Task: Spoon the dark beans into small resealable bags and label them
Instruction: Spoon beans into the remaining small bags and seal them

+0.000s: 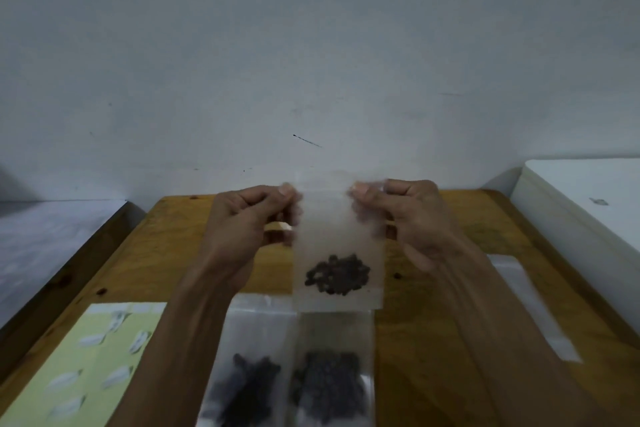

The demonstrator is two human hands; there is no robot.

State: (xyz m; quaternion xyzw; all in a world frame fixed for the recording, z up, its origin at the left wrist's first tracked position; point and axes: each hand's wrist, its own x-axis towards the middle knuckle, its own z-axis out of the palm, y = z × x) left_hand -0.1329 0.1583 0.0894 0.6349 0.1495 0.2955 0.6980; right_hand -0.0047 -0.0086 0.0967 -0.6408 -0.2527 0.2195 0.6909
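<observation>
We see a clear resealable bag (337,236) held upright above the desk (433,340). Left hand (247,218) and right hand (412,215) pinch its top corners; dark beans (337,274) cluster at its bottom.

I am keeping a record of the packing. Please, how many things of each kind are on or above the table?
Bags with beans: 3, one held up by the left hand and right hand, two lying
Empty bags: 1
Label sheets: 1
Total: 5
</observation>
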